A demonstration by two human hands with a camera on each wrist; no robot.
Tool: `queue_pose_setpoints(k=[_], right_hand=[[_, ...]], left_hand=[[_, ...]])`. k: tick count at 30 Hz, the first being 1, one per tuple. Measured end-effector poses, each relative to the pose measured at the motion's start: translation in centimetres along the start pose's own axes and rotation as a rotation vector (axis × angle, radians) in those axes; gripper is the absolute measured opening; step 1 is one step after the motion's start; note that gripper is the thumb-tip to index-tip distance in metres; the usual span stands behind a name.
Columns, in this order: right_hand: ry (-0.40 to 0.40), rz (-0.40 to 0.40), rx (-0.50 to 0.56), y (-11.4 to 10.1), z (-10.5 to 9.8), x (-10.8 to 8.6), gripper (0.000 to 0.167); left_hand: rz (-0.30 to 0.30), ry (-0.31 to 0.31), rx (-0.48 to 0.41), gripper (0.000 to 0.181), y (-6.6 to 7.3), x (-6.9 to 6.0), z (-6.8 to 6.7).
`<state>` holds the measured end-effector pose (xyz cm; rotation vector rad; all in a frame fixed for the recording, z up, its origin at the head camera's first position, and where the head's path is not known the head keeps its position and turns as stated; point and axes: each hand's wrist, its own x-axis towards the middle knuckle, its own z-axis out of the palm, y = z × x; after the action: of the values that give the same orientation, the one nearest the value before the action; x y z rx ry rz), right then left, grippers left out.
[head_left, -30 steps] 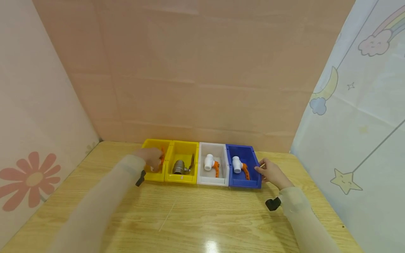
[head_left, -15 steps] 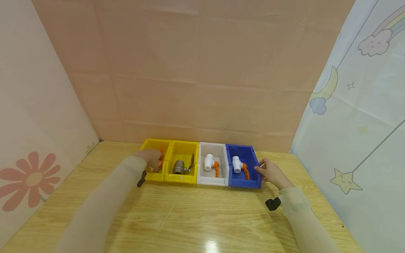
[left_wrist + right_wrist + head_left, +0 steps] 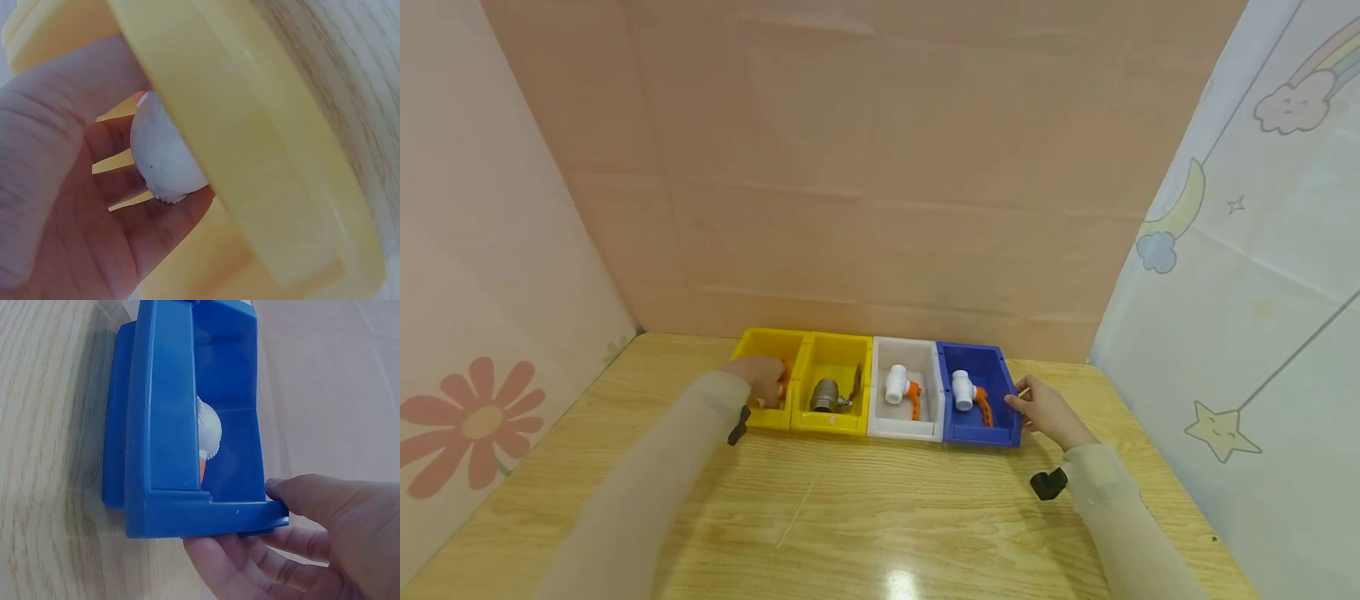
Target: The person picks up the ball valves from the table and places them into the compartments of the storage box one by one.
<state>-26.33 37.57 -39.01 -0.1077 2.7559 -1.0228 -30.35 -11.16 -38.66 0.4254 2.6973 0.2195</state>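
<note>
My left hand [image 3: 758, 377] reaches into the leftmost yellow bin [image 3: 766, 335]. Its fingers curl round a white ball valve [image 3: 164, 150], partly hidden behind the bin's front wall in the left wrist view; an orange handle [image 3: 786, 375] shows beside the hand in the head view. At the far right of the row, my right hand [image 3: 1047, 410] grips the side wall of the blue bin [image 3: 172, 394], thumb on the inside and fingers outside. In that bin lies another white valve [image 3: 962, 390] with an orange handle.
Between those bins stand a second yellow bin [image 3: 831, 427] with a metal valve [image 3: 825, 395] in it, and a white bin [image 3: 906, 429] with a white, orange-handled valve [image 3: 897, 385]. The four-sided row sits on a wooden table [image 3: 850, 517] before a pinkish-brown backdrop [image 3: 865, 167].
My left hand has shifted slightly within the yellow bin, staying at the valve. The right hand keeps its hold on the blue bin, and the other valves lie as before.
</note>
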Motion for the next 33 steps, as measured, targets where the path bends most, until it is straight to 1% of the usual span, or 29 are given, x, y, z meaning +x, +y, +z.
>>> queue_pose_setpoints(k=[7, 14, 20, 24, 28, 33], right_hand=[[0.001, 0.001, 0.001, 0.02, 0.0, 0.04, 0.034], [0.0, -0.003, 0.011, 0.06, -0.02, -0.01, 0.032], [-0.002, -0.004, 0.019, 0.02, -0.04, 0.0, 0.033], [0.001, -0.006, 0.022, 0.09, 0.06, 0.0, 0.031], [0.0, -0.013, 0.029, 0.11, 0.04, -0.03, 0.031], [-0.003, -0.018, 0.026, 0.09, -0.01, -0.03, 0.033]], left_hand=[[0.014, -0.002, -0.009, 0.016, 0.02, -0.06, 0.06], [0.02, 0.01, 0.004, 0.016, 0.04, -0.08, 0.07], [0.017, 0.004, -0.014, 0.017, 0.07, -0.1, 0.13], [0.005, -0.005, -0.041, 0.018, -0.09, 0.05, 0.3], [-0.028, -0.009, -0.071, 0.018, -0.19, 0.25, 0.39], [-0.055, -0.022, -0.075, 0.021, -0.25, 0.37, 0.46]])
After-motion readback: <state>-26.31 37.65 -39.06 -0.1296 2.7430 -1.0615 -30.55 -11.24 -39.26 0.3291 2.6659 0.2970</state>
